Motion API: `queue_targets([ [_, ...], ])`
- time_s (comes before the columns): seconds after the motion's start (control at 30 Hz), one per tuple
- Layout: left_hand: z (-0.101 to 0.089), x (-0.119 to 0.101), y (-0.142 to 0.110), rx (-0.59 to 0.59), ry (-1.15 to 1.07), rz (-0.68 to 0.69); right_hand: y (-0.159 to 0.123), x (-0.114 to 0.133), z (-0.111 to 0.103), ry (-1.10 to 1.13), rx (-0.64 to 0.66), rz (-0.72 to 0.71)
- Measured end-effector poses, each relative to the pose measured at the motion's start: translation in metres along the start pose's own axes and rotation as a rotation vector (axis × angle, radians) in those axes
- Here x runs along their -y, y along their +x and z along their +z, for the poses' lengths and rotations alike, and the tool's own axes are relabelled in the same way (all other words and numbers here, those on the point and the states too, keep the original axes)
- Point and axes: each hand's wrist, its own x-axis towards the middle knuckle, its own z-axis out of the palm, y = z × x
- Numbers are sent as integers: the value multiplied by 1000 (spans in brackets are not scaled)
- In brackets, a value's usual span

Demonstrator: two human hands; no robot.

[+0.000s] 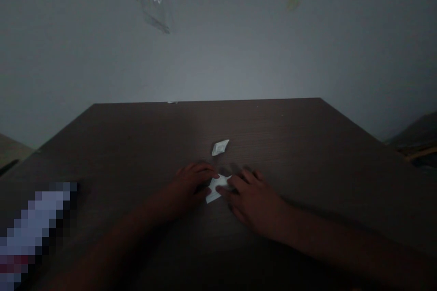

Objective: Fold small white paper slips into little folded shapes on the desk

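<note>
I have the left hand and right hand low at centre, fingertips on a folded white paper lying on the dark desk. Both grips look narrow around it, though I cannot tell if they're pinching. A second folded paper sits just above, not touching.

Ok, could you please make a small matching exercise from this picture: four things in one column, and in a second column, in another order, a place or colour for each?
Things:
1. left hand
2. right hand
3. far paper
4. table

Places and colours:
A. dark brown
B. at the right end of the near paper
C. alone, beyond both hands
D. at the left end of the near paper

Pairs: 1-D, 2-B, 3-C, 4-A
</note>
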Motion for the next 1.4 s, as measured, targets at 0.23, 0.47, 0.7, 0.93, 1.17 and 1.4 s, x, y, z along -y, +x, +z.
queue_targets([
  [0.23,-3,-1,3,15,15,9,-4,-10,-5,-110,-68,101],
  [0.47,-4,-4,3,49,60,26,-1,-18,-13,-17,30,216],
  [0.7,4,-7,5,0,70,1,4,-21,-2,306,-38,340],
  [0.93,13,-4,4,-46,78,35,7,-30,16,944,-248,524],
  [1.17,23,2,7,-179,44,10,5,-34,4,796,-657,495],
  [1.4,23,-12,2,-206,75,119,3,-25,-3,187,-213,84],
])
